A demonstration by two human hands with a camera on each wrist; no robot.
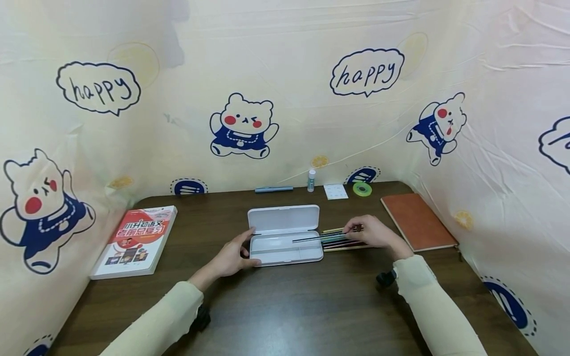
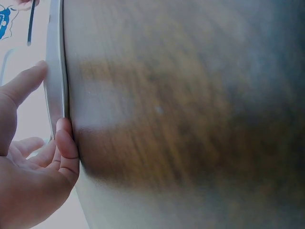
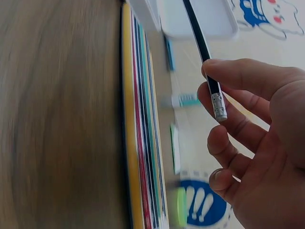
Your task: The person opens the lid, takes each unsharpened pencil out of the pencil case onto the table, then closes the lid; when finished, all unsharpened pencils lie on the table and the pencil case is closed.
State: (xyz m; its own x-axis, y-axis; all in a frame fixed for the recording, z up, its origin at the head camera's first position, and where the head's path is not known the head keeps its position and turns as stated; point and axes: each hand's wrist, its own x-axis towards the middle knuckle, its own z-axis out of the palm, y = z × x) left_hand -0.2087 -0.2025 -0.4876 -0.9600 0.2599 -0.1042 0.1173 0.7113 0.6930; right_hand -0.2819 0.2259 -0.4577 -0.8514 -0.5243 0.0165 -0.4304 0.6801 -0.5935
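An open white pencil case (image 1: pixel 271 258) lies on the table with its lid (image 1: pixel 283 220) folded back. My left hand (image 1: pixel 232 255) grips its left end, thumb and fingers at the edge. Between thumb and fingertips, my right hand (image 1: pixel 373 231) pinches a black pencil (image 3: pixel 196 31) by its end, near the silver ferrule. The pencil's other end reaches left over the tray of the case. Below that hand, several colored pencils (image 3: pixel 143 119) lie side by side next to the case's right end. The left wrist view catches only the edge of the case.
A red and white book (image 1: pixel 138 242) lies at left, and a brown notebook (image 1: pixel 418 222) at right. Along the back stand or lie a blue pen (image 1: pixel 273 189), a glue stick (image 1: pixel 311 181), a pale paper pad (image 1: pixel 336 192) and green tape (image 1: pixel 362 189). Printed cloth surrounds the table.
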